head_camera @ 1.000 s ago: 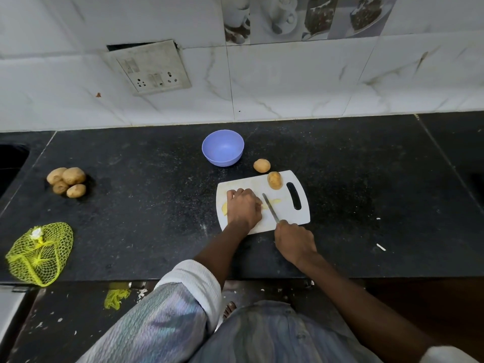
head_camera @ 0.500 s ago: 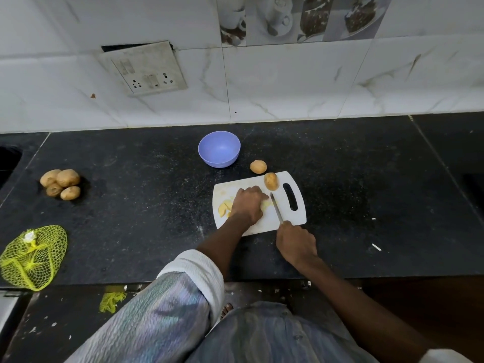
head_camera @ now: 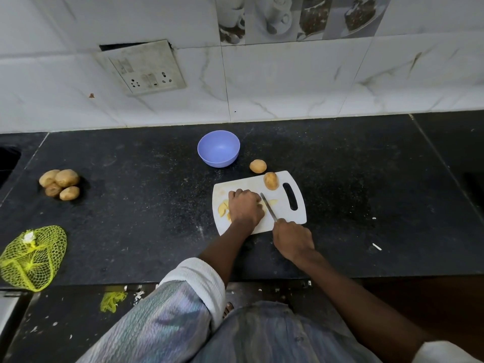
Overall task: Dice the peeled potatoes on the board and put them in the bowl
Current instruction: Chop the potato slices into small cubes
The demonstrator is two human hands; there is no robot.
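Head view: I see a white plastic cutting board (head_camera: 284, 221) with a slot handle at the centre of the black stone counter (head_camera: 146, 231).
Left hand (head_camera: 245, 207): fingers curled down over the potato being cut, pressing it to the board; pale yellow slices (head_camera: 222, 208) show at its 9 o'clock.
Right hand (head_camera: 292, 239): wrapped round the handle of a slim steel knife (head_camera: 268, 206), blade angled toward 11 o'clock, just beside the left knuckles.
Whole potatoes: one (head_camera: 271, 181) on the board's far edge at 12 o'clock, one (head_camera: 258, 166) just off it on the counter.
Bowl: the round lilac plastic bowl (head_camera: 218, 148) sits at 11 o'clock of the board, nothing in it that I can see.
Elsewhere: a heap of brown potatoes (head_camera: 59, 184) at 9 o'clock; a yellow net bag (head_camera: 32, 256) at 8 o'clock.
Risk, fingers: I judge the blade runs very close to the holding hand; a slip on wet potato could nick a knuckle.
Risk, roll: the potato on the board's edge could roll off if the board shifts.
Risk, spill: slices near the left edge could get pushed onto the counter.
Writing: none legible; the wall socket plate (head_camera: 142, 68) and the printed cup tiles (head_camera: 296, 17) show no readable text.
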